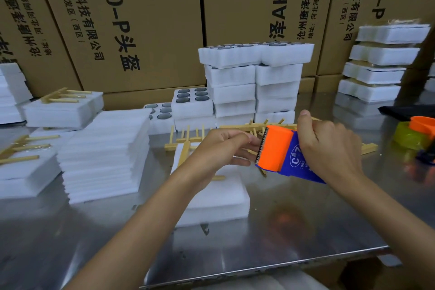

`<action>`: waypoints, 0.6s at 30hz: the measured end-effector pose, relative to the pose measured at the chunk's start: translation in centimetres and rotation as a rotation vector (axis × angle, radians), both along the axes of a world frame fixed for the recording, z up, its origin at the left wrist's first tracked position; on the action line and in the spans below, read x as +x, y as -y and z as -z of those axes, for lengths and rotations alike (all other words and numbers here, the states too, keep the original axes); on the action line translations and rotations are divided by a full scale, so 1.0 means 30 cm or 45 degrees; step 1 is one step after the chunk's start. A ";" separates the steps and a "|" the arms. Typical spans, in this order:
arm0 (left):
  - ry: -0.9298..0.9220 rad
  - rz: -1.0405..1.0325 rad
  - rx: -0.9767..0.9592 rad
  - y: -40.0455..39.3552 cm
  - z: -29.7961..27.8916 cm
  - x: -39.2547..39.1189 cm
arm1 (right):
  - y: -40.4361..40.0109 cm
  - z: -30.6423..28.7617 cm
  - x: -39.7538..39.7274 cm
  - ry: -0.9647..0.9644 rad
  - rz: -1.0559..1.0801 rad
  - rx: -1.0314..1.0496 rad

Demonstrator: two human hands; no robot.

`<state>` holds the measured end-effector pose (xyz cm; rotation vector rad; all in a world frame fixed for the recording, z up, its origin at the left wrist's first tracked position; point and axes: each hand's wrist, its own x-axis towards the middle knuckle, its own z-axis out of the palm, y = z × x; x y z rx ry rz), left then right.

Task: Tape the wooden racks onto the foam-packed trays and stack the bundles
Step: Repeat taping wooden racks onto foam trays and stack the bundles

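Steel tabletop (294, 231) lay before me, shiny and scuffed. At its centre sat a white foam-packed tray (219, 200) with a wooden rack (183, 158) lying on top, partly hidden by my left forearm. My right hand (329, 148), at 2 o'clock from the tray, was curled round a blue and orange tape dispenser (280, 153), its toothed edge facing left. My left hand (223, 148) met that edge, fingertips pinched at the tape's end, though the tape itself was too clear to make out. Loose wooden racks (247, 127) were heaped at 12 o'clock. Behind them rose a stack of foam trays (254, 82). A pile of foam sheets (106, 153) stood at 9 o'clock. Finished bundles (379, 63) were stacked at 2 o'clock, far back. Cardboard boxes (141, 19) walled the rear.
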<state>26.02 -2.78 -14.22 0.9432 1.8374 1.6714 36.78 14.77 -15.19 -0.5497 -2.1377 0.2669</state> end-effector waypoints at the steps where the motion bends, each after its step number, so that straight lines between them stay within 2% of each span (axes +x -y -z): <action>1: 0.006 -0.009 0.000 0.000 0.001 0.000 | -0.003 -0.005 -0.007 0.022 -0.013 -0.003; 5: 0.050 -0.087 0.061 0.017 0.015 -0.008 | -0.022 -0.041 -0.045 0.240 -0.046 0.056; 9: 0.029 -0.223 0.041 0.042 0.003 -0.035 | -0.016 -0.072 -0.086 0.572 -0.106 0.402; 11: -0.014 -0.288 0.020 0.061 -0.021 -0.060 | 0.008 -0.093 -0.110 0.698 -0.208 0.402; 15: -0.037 -0.355 0.053 0.129 -0.066 -0.115 | 0.043 -0.143 -0.174 0.793 -0.336 0.493; 18: 0.025 -0.499 0.181 0.239 -0.091 -0.181 | 0.037 -0.162 -0.213 0.853 -0.405 0.406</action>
